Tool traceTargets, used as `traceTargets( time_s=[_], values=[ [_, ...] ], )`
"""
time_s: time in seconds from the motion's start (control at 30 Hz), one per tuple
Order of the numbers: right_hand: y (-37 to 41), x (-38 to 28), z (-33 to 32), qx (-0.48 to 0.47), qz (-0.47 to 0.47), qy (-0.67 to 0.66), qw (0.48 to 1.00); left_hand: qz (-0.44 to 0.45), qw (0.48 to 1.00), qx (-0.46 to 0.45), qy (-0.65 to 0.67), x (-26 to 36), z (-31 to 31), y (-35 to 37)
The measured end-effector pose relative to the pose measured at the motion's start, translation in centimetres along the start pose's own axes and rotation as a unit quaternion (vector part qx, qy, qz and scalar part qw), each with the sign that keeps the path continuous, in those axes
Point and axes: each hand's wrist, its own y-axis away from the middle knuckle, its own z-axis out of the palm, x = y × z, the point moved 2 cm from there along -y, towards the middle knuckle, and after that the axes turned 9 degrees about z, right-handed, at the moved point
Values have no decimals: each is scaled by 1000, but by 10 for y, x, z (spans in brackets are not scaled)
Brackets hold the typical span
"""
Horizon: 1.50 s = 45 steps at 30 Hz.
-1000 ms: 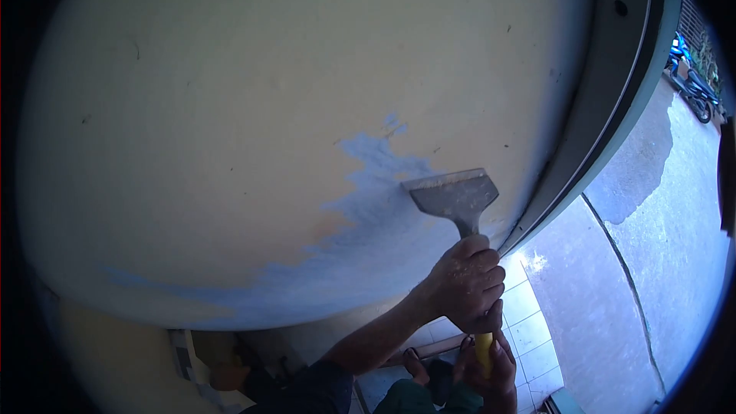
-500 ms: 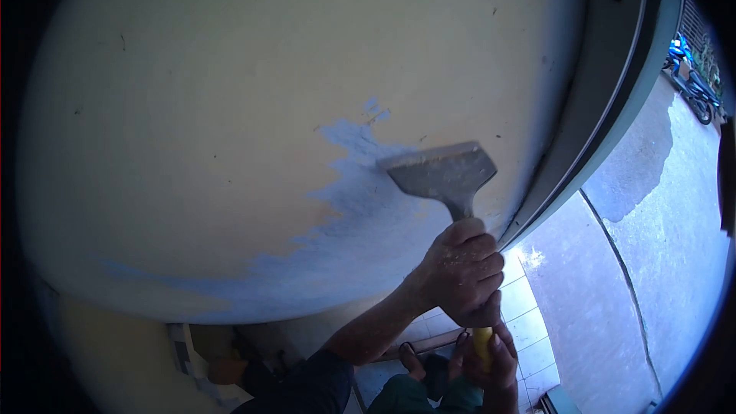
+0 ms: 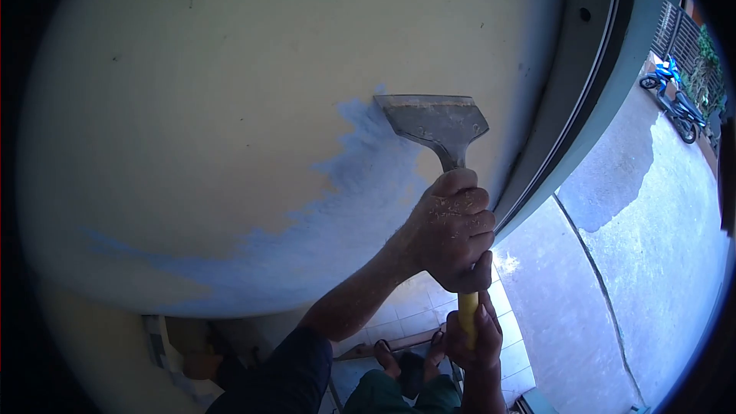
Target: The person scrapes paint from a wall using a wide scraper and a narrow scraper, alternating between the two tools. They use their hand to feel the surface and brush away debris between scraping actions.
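A wide flat scraper (image 3: 441, 119) with a grey metal blade and a yellow handle (image 3: 468, 316) rests against the cream-painted wall (image 3: 230, 107). Its blade edge points upward and lies beside the top of a ragged bluish patch (image 3: 337, 184) where the paint is gone. Wrapped round the scraper's upper handle is my left hand (image 3: 454, 230), closed, with pale flakes on its skin. Lower down, my right hand (image 3: 475, 337) grips the yellow end, also closed.
A dark-edged frame (image 3: 567, 100) borders the wall on the right. Beyond it, a blue motorcycle (image 3: 675, 100) stands on concrete paving (image 3: 613, 276). Below are my sandalled feet (image 3: 387, 354), white floor tiles (image 3: 506, 330) and a wooden strip (image 3: 406, 343).
Both hands have pushed the scraper upward along the wall. Its blade, tilted before, is now nearly level, and the bluish patch shows wider near its top. The camera view has shifted slightly.
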Motion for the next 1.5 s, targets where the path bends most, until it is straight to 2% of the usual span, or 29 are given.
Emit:
traceTargets(
  time_s=[0.03,0.1,0.13,0.23,0.4,0.47,0.57,0.7,0.83,0.87,0.93,1.0,1.07,1.1,1.13,1.2,1.23,1.27,1.33,1.4,1.43,1.5],
  values=[
    [3,3,2,-4,-1,-2,1000,-10,1000,-7,5,3,2,7],
    [8,9,1,54,32,16,998,-25,999,-27,17,8,1,11],
    [0,7,2,6,34,-10,999,-20,999,-22,17,0,-1,5],
    [-7,-8,9,30,5,13,999,47,999,9,-24,-13,-8,-19],
    [5,-1,12,33,14,56,998,-23,1000,-19,4,5,-8,3],
    [6,-10,15,61,12,66,996,17,999,39,-23,-1,-8,-9],
    [6,-20,30,41,-18,65,997,32,997,69,-24,-9,-18,-31],
    [2,-1,21,23,15,20,999,-10,1000,-10,-7,0,-24,-9],
    [0,-28,37,30,-29,75,996,43,996,70,-42,-13,-25,-39],
    [-1,-23,29,-1,-14,60,998,40,996,67,-41,-9,-24,-31],
    [4,-10,26,76,-7,77,994,0,999,7,-36,-2,-22,-15],
    [-3,-18,28,61,-4,79,995,-5,999,4,-35,-8,-20,-18],
    [-13,-29,35,40,-43,134,989,60,994,59,-68,-22,-26,-34],
    [-17,-31,45,16,-40,86,995,75,993,64,-63,-28,-38,-49],
    [-14,-27,45,18,-35,80,996,70,994,58,-62,-26,-38,-44],
    [-7,-17,40,82,-36,152,984,37,997,54,-28,-17,-34,-29],
    [-3,-18,32,54,-1,151,987,11,999,33,-37,-7,-28,-15],
    [-2,-15,35,74,-4,121,990,-5,999,12,-35,-2,-29,-12],
    [-2,-23,21,89,-33,200,975,8,998,27,-50,-6,-25,-16],
    [-3,-40,18,72,-36,158,984,18,997,45,-65,-14,-23,-28],
    [-10,-45,15,29,-40,174,983,32,995,55,-78,-17,-24,-31],
    [-14,-40,12,-42,-31,98,994,30,995,56,-75,-19,-28,-30]
  ],
)
